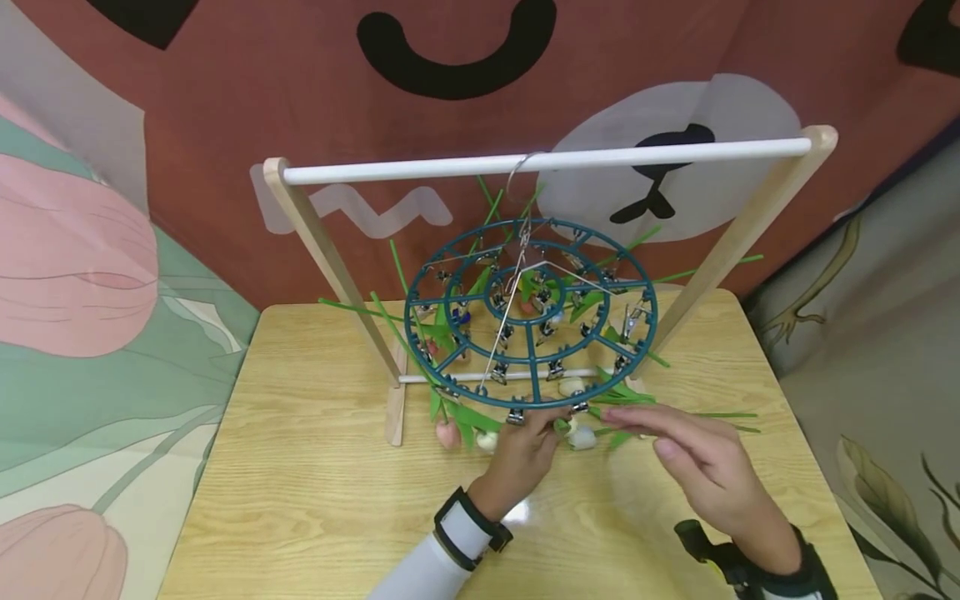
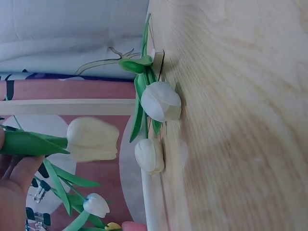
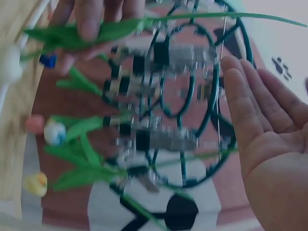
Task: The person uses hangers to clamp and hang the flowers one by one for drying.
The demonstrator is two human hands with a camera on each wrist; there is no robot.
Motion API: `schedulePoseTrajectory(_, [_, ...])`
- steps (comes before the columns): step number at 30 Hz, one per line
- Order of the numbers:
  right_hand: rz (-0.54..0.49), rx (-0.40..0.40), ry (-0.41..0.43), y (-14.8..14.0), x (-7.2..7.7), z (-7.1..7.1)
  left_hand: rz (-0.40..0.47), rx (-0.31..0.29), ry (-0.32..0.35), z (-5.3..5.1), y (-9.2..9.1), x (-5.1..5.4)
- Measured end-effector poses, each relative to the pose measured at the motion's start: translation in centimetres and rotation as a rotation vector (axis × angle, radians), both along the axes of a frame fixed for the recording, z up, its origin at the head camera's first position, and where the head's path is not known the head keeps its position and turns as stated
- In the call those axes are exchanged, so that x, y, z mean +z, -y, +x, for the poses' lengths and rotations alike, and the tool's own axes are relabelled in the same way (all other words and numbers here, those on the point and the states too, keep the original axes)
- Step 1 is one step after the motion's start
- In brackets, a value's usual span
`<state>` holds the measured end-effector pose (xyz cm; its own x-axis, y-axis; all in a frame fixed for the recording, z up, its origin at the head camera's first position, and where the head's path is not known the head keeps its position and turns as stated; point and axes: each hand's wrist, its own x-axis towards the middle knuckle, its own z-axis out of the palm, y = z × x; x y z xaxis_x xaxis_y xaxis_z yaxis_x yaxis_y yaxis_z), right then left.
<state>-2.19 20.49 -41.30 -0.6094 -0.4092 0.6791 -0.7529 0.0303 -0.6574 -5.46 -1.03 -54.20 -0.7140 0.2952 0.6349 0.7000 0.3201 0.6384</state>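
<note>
My left hand (image 1: 517, 462) holds an artificial white tulip (image 2: 94, 139) by its green leaf and stem, below the front rim of a round teal clip hanger (image 1: 534, 367). In the right wrist view the thin green stem (image 3: 192, 16) of that tulip runs off past the hanger. Beside the front right of the rim is my right hand (image 1: 712, 467), its fingers straight and nothing in its grasp. Metal clips (image 1: 555, 369) dangle from the hanger's rings. Several tulips hang from them, bloom down, among them a white one (image 2: 96, 205).
The hanger hooks over the white top rod (image 1: 420, 169) of a wooden stand (image 1: 738, 237). Two white tulips (image 2: 161, 101) lie on the wooden table (image 1: 300, 500) at the right. A printed cloth (image 1: 300, 83) covers the wall behind.
</note>
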Motion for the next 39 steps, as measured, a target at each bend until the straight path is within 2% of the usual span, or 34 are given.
schedulePoseTrajectory(3, [0.143,-0.078,-0.01,1.4,-0.2,0.3,0.058,0.011,-0.055,-0.2,0.0,-0.5])
schedulePoseTrajectory(7, [0.309,-0.156,-0.001,3.1,-0.4,0.6,0.094,0.016,-0.08,-0.3,0.5,-1.2])
schedulePoseTrajectory(9, [0.366,-0.188,0.012,3.9,-0.5,0.7,0.095,0.038,-0.069,-0.2,0.8,-1.5])
schedulePoseTrajectory(13, [0.432,-0.242,0.005,5.4,-0.7,0.3,0.161,0.024,0.041,0.0,1.1,-1.7])
schedulePoseTrajectory(16, [0.446,-0.281,-0.033,6.6,-1.0,-0.2,0.226,0.002,0.112,0.2,1.3,-1.6])
schedulePoseTrajectory(19, [0.454,-0.324,-0.076,7.9,-1.5,-0.8,0.253,0.001,0.124,0.3,1.5,-1.6])
schedulePoseTrajectory(23, [0.439,-0.362,-0.138,9.3,-2.1,-1.5,0.215,0.054,0.077,0.3,1.6,-1.8])
schedulePoseTrajectory(26, [0.411,-0.375,-0.156,10.0,-2.4,-2.0,0.207,0.086,0.077,0.3,1.7,-1.8])
schedulePoseTrajectory(31, [0.392,-0.377,-0.095,10.0,-2.2,-2.6,0.226,0.096,0.144,0.2,1.8,-2.1])
schedulePoseTrajectory(35, [0.401,-0.374,0.02,9.3,-1.8,-2.7,0.233,0.107,0.175,0.1,1.9,-2.2])
schedulePoseTrajectory(39, [0.403,-0.359,0.114,8.7,-1.7,-2.7,0.264,0.088,0.213,0.0,1.9,-1.9])
